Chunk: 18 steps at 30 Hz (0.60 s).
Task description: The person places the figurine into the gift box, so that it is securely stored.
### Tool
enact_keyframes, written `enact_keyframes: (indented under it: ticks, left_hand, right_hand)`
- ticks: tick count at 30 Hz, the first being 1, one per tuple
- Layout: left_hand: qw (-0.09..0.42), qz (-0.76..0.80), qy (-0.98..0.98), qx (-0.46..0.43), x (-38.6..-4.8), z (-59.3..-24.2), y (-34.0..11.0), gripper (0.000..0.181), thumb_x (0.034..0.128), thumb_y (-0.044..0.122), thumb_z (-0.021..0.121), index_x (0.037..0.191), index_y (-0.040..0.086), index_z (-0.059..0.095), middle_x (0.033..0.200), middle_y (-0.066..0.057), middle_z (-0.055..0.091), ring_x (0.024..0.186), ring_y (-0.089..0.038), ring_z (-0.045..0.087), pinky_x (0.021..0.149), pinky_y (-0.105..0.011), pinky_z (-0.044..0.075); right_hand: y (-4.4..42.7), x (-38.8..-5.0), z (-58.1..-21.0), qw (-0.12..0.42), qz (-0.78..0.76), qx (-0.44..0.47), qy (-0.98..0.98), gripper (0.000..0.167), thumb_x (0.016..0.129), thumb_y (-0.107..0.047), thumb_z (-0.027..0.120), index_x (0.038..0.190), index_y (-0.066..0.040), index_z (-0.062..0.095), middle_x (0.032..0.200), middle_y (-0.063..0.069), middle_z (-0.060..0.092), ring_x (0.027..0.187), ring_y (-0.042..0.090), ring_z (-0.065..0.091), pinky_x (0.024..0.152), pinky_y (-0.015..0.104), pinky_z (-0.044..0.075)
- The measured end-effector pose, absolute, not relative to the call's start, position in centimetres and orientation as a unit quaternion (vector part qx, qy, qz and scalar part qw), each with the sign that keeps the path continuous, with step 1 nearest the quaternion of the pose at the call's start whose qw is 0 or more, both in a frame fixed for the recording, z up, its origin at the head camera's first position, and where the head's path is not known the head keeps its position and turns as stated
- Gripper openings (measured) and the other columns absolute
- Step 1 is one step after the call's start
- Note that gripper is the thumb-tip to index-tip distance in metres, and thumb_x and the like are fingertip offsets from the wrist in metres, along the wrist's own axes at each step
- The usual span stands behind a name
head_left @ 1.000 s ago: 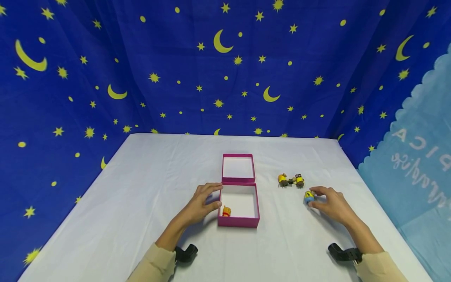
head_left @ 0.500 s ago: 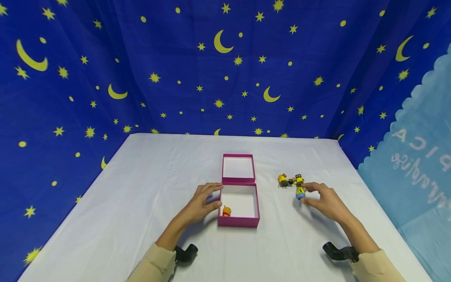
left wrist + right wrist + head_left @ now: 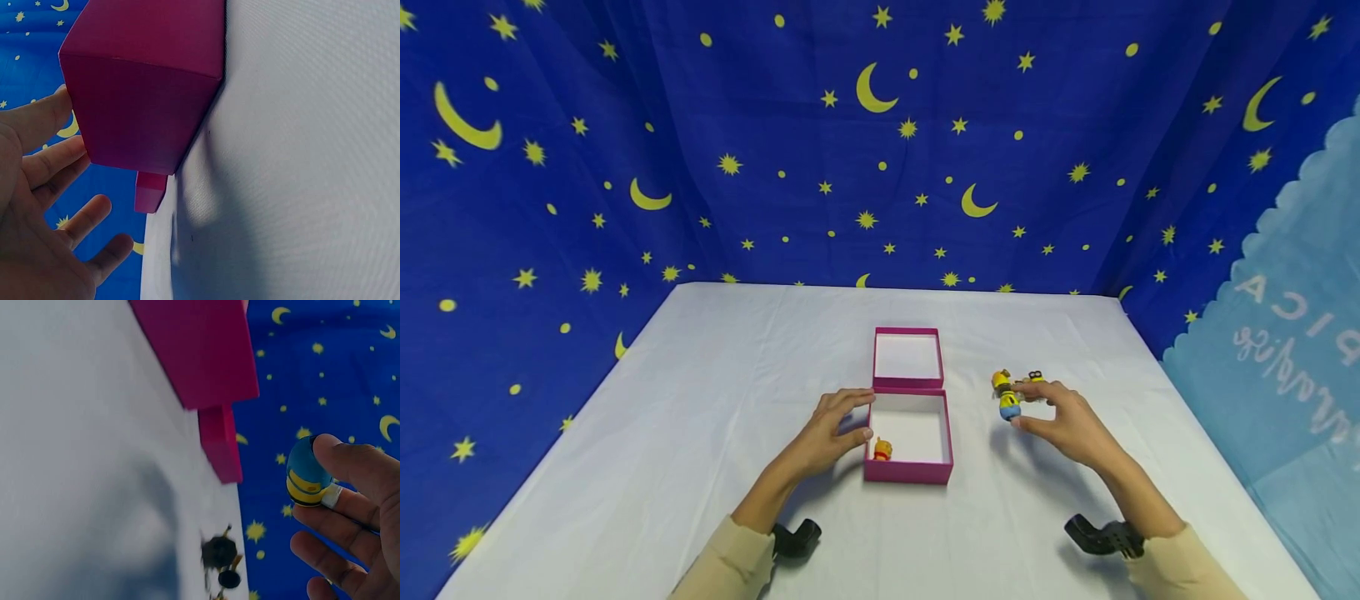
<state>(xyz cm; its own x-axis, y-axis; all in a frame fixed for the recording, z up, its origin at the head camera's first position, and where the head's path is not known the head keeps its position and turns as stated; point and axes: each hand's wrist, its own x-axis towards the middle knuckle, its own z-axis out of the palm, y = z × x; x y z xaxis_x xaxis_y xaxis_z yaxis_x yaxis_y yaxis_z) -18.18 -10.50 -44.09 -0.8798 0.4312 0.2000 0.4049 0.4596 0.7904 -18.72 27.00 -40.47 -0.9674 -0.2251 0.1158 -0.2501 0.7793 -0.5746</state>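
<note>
My right hand (image 3: 1067, 421) pinches a small blue-and-yellow toy figure (image 3: 304, 474) between thumb and fingers, held above the table. In the head view, this figure (image 3: 1010, 406) overlaps two yellow toy figures lying behind it, one at left (image 3: 1002, 380) and one at right (image 3: 1036, 377), the latter partly hidden by my fingers. My left hand (image 3: 830, 435) rests its thumb and fingertips against the left rim of a magenta box (image 3: 907, 472), fingers extended, as the left wrist view confirms. Inside the box's near-left corner sits an orange bear figure (image 3: 882, 450) with a red top.
Directly behind the box lies its magenta lid (image 3: 907, 383), white inside facing up. White cloth (image 3: 737, 358) covers the table. A blue star-and-moon curtain (image 3: 880, 150) stands along the back and sides, with a light blue cloth (image 3: 1292, 358) at right.
My right hand has lifted the blue-and-yellow figure from the right and carried it left, past the two yellow figures. My left hand and the box stay put.
</note>
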Motion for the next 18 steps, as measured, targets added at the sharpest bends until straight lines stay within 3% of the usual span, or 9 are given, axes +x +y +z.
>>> enact_keyframes:
  ticks: [18]
  left_hand:
    - [0.013, 0.456, 0.855, 0.246, -18.2, -44.2, -10.6, 0.050, 0.0896, 0.022, 0.064, 0.135, 0.008, 0.050, 0.143, 0.000, 0.045, 0.128, -0.024, 0.033, 0.100, -0.047, 0.035]
  right_hand:
    - [21.4, -18.7, -40.4, 0.017, 0.355, 0.165, -0.920, 0.049, 0.076, -0.033, 0.078, 0.121, -0.017, 0.063, 0.113, 0.002, 0.067, 0.109, 0.025, 0.055, 0.093, 0.057, 0.040]
